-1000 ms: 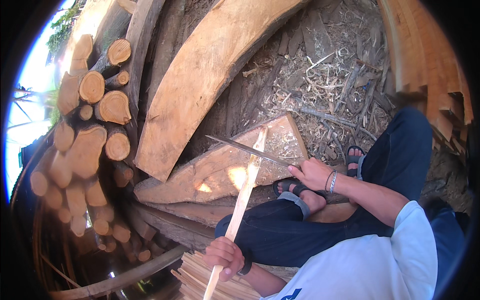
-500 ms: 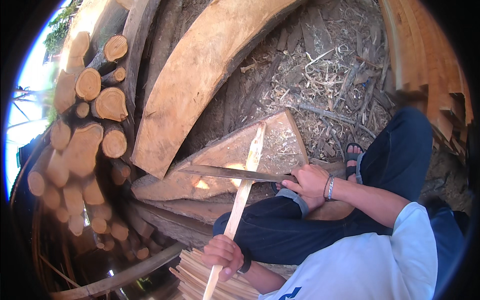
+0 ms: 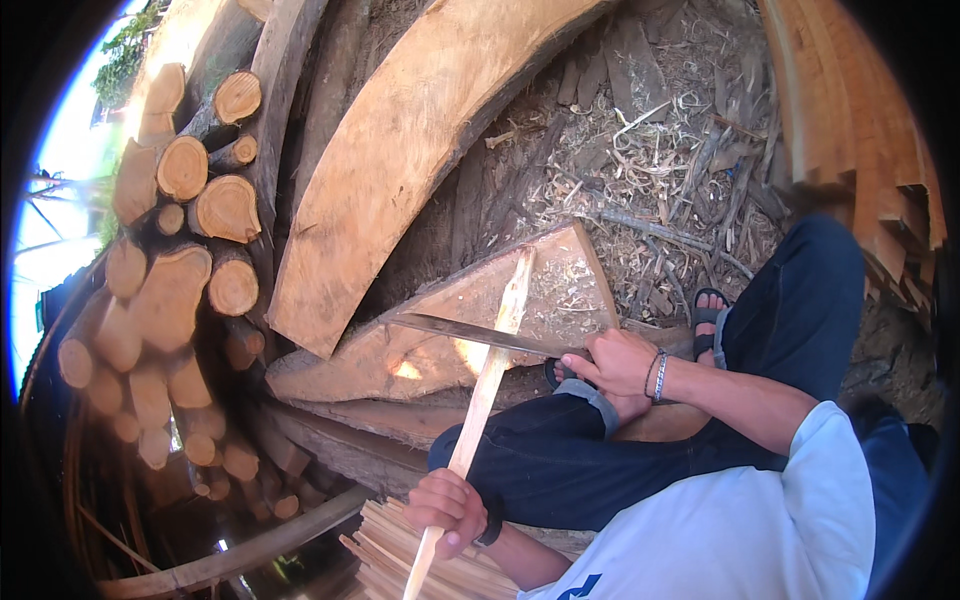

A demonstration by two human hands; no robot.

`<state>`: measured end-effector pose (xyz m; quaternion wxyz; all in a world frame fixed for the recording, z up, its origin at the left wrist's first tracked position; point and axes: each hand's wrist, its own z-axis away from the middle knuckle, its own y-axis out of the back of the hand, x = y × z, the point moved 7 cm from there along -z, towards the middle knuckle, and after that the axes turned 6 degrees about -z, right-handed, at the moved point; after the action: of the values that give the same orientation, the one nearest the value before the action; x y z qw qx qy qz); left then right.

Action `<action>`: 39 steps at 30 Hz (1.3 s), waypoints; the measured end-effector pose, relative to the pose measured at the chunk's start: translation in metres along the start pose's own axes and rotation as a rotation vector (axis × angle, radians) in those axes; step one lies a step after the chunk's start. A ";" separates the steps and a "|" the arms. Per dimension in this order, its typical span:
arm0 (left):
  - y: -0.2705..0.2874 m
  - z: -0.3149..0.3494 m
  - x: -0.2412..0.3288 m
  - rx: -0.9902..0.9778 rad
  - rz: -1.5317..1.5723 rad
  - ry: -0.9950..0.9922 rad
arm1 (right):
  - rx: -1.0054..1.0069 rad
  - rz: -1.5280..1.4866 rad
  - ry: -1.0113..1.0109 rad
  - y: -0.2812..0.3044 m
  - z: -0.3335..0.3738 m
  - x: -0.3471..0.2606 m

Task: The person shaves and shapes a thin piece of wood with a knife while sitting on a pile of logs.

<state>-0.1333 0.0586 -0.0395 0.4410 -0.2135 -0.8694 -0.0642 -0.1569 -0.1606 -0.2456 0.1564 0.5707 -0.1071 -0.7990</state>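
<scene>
My left hand (image 3: 446, 508) is closed round the lower part of a pale, flat wooden stick (image 3: 480, 400). The stick slants up and away, its far end lying on a wedge-shaped slab of wood (image 3: 560, 290). In my right hand (image 3: 622, 362) is the handle of a long-bladed knife (image 3: 450, 329), mostly hidden by the fingers. Its dark blade points left and crosses the stick above its middle. Bark-like brown patches show at the stick's far end.
Cut logs (image 3: 183, 167) are stacked at left. A long curved plank (image 3: 400, 150) lies beyond the slab. Shavings and bark (image 3: 660, 140) cover the ground. Split pale sticks (image 3: 390, 540) lie beside my left forearm, and stacked boards (image 3: 830, 100) stand at far right.
The knife's blade has tilted, its tip now higher and a little further right, and it crosses the stick slightly further up. My left hand still grips the stick in nearly the same place.
</scene>
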 end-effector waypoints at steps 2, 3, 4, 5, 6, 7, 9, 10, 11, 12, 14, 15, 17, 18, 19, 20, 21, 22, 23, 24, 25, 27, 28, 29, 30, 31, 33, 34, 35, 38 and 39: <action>0.000 0.000 -0.001 -0.009 -0.008 0.011 | 0.028 -0.025 0.058 0.003 0.004 -0.004; -0.003 -0.002 -0.001 -0.021 -0.010 0.013 | 0.049 -0.035 0.087 0.007 0.007 -0.005; -0.005 -0.003 -0.001 -0.033 -0.012 0.015 | 0.033 -0.023 0.017 0.007 0.005 0.002; -0.005 -0.002 0.000 -0.023 -0.012 0.016 | 0.016 -0.011 -0.053 0.008 0.001 0.011; -0.004 -0.003 -0.001 -0.018 -0.010 0.012 | 0.008 0.001 -0.120 0.009 -0.006 0.021; -0.003 -0.003 -0.002 -0.013 -0.007 0.008 | 0.053 -0.043 -0.128 0.016 -0.012 0.027; 0.004 0.000 0.001 0.007 -0.012 -0.006 | 0.072 -0.157 -0.058 0.022 -0.004 0.013; 0.005 0.003 0.001 0.025 -0.016 -0.006 | 0.073 -0.212 -0.029 0.024 0.003 0.007; 0.005 0.003 0.000 0.027 -0.011 -0.004 | 0.096 -0.256 0.053 0.022 0.004 0.003; 0.002 0.000 -0.001 0.013 -0.007 -0.007 | 0.078 -0.227 0.073 0.019 0.002 0.002; -0.002 -0.005 -0.002 -0.012 -0.001 -0.012 | 0.041 -0.168 0.115 0.009 -0.004 0.004; -0.003 -0.006 -0.002 -0.013 0.010 -0.014 | 0.020 -0.085 0.013 0.003 -0.008 0.011; -0.006 -0.008 -0.001 -0.015 0.031 -0.019 | -0.015 -0.133 -0.018 -0.002 -0.005 0.014; -0.003 -0.005 0.000 0.003 0.026 -0.027 | -0.041 -0.157 -0.035 -0.003 -0.004 0.013; 0.001 -0.001 0.000 0.020 0.021 -0.036 | -0.024 -0.174 -0.004 -0.001 -0.004 0.008; 0.004 0.001 0.000 0.038 0.015 -0.044 | -0.007 -0.190 0.027 0.001 -0.004 0.003; 0.002 0.000 0.000 0.027 0.020 -0.038 | 0.012 -0.204 0.055 0.004 -0.003 0.000; -0.001 -0.002 0.000 0.017 0.025 -0.033 | 0.019 -0.206 0.076 0.003 -0.003 0.003; -0.003 -0.003 0.000 0.007 0.030 -0.027 | 0.026 -0.208 0.098 0.000 -0.004 0.010; -0.004 -0.005 -0.001 0.004 0.036 -0.024 | 0.039 -0.210 0.122 -0.001 -0.006 0.013; -0.006 -0.006 -0.001 0.001 0.042 -0.020 | 0.019 -0.177 0.091 -0.005 -0.007 0.017; -0.004 -0.005 0.000 0.007 0.037 -0.015 | -0.030 -0.113 0.031 -0.012 -0.007 0.017; 0.000 -0.001 0.000 0.016 0.025 -0.014 | -0.021 -0.131 0.052 -0.009 -0.006 0.010; 0.003 0.001 0.000 0.025 0.012 -0.012 | -0.013 -0.149 0.072 -0.006 -0.003 0.002; 0.002 0.001 0.000 0.010 0.012 -0.009 | -0.005 -0.168 0.087 0.000 0.001 -0.007; 0.000 -0.001 -0.002 -0.005 0.012 -0.006 | 0.009 -0.156 0.121 0.002 0.004 -0.011; -0.002 -0.002 -0.002 -0.012 0.015 -0.006 | -0.036 -0.083 -0.020 -0.003 -0.004 0.010; -0.003 -0.003 -0.001 -0.004 0.018 -0.009 | -0.053 -0.046 -0.089 -0.004 -0.005 0.019; -0.004 -0.004 -0.001 0.004 0.022 -0.012 | -0.044 -0.057 -0.072 -0.005 -0.003 0.018; 0.004 0.003 0.001 0.038 0.028 -0.037 | -0.026 -0.092 0.014 -0.002 0.001 -0.002; 0.002 0.002 0.001 0.026 0.026 -0.037 | -0.019 -0.107 0.058 0.001 0.005 -0.009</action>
<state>-0.1346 0.0614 -0.0401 0.4284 -0.2204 -0.8753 -0.0432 -0.1585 -0.1584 -0.2353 0.1219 0.5971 -0.0645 -0.7902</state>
